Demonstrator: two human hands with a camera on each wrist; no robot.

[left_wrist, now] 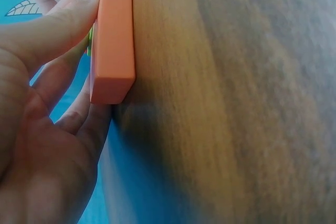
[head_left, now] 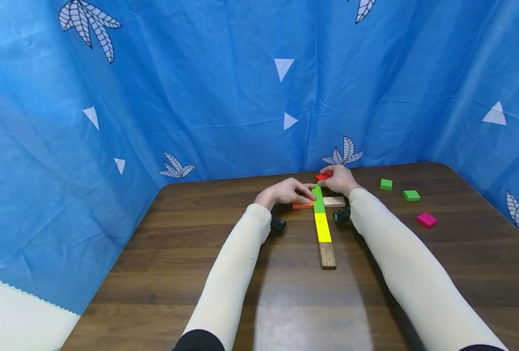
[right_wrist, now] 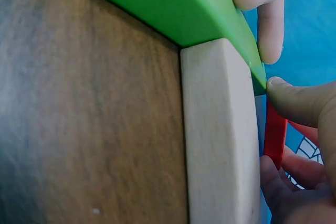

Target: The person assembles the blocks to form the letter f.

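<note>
Flat coloured blocks form a cross on the table, its upright made of a green block (head_left: 319, 204), a yellow block (head_left: 322, 228) and a dark brown wooden block (head_left: 327, 256). An orange block (left_wrist: 114, 35) makes the left arm, a pale wooden block (right_wrist: 220, 129) the right. My left hand (head_left: 287, 191) reaches over the orange block, its fingertips on the green block's far part and its thumb along the orange one's upper edge. At the far end of the green block, my right hand (head_left: 339, 180) holds a red block (right_wrist: 275, 135) between thumb and fingers.
Two small green blocks (head_left: 386, 185) and a pink block (head_left: 427, 220) lie apart on the right side of the brown table (head_left: 189, 273). A blue patterned curtain (head_left: 224, 97) hangs behind the table's far edge and along its sides.
</note>
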